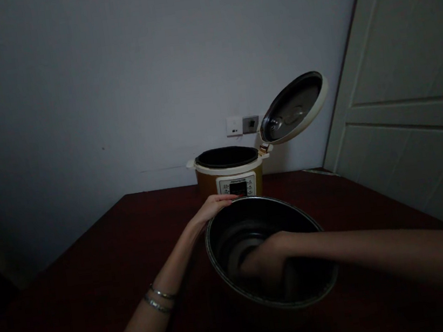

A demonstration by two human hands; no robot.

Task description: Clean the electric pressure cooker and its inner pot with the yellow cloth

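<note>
A dark metal inner pot (237, 283) is tilted toward me above the dark red table (96, 269). My left hand (212, 206) grips its far left rim, fingers curled over the edge. My right hand (264, 261) reaches down inside the pot, against its inner wall; the dim light hides its fingers, and I cannot tell whether it holds anything. Behind the pot stands a gold rice cooker (228, 173) with a control panel, its body empty and its lid (293, 107) swung up to the right.
The table stands against a plain wall with a socket plate (243, 125) behind the cooker. A pale panelled door (413, 108) stands at the right. Two thin bracelets (160, 299) circle my left wrist. The room is dim.
</note>
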